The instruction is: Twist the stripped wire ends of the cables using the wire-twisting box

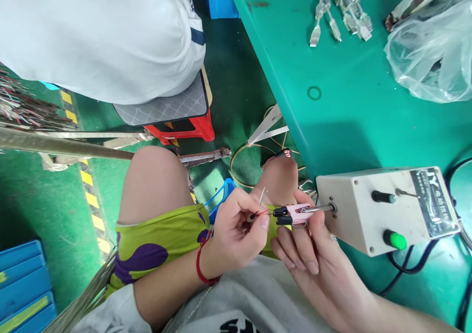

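Note:
Low in the middle, my left hand (239, 230) is closed, pinching the end of a cable between thumb and forefinger. Thin red and dark wires (263, 212) run from that pinch to the black-tipped jaws of a pink clip (299, 212), and pale strands (263, 195) stick up beside it. The clip sits on a metal shaft (320, 208) that comes out of a beige box machine (372, 210). My right hand (313, 249) has its thumb and forefinger closed around the back of the clip, its other fingers curled below. How firmly the jaws hold the wires, I cannot tell.
On the green table (287, 68) lie USB cables (342, 9) and a clear plastic bag (435, 53). A person in white (110, 33) sits on a red stool (202, 126) to the left. Blue bins (25, 284) and bundled wires (25, 102) stand at far left.

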`<state>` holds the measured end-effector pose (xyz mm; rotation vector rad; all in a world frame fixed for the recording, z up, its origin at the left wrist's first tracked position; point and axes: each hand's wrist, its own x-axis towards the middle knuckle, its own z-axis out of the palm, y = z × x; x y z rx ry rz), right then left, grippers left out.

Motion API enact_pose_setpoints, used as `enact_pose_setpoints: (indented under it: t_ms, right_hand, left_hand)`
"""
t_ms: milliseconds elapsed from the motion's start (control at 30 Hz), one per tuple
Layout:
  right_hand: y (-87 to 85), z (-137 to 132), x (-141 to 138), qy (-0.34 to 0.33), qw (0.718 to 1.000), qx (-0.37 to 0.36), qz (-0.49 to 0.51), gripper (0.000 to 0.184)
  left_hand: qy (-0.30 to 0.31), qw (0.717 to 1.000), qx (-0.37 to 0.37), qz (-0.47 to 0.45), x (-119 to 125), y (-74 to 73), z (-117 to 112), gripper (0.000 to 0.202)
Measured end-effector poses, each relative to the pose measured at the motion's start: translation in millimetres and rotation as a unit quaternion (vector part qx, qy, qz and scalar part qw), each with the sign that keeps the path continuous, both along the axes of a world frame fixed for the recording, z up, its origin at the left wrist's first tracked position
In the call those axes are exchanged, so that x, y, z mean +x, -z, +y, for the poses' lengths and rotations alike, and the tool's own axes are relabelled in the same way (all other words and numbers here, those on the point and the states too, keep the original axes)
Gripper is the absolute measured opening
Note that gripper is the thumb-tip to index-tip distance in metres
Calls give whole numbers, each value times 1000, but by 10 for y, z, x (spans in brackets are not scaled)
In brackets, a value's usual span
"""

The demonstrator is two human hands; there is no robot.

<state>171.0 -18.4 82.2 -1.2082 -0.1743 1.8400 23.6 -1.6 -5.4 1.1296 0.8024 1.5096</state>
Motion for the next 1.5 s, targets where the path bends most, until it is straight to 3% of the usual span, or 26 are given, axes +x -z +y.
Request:
enact_pose_setpoints:
  t_ms: [633,867,1100,1500]
  right_hand:
    - [19,-5,35,-6,1000,1,22,44]
    - [20,0,64,-30,990,-73,119,51]
    - [68,2,78,-14,989,-91,116,11]
    - [63,18,51,-13,991,-104,85,17]
  left_hand:
    - [-10,999,14,39,-23,94,-60,9]
    - [16,1000,5,18,-42,111,-77,6]
    - [32,999,-2,-13,-59,157,-101,3]
    - [8,998,18,-59,-32,85,-38,3]
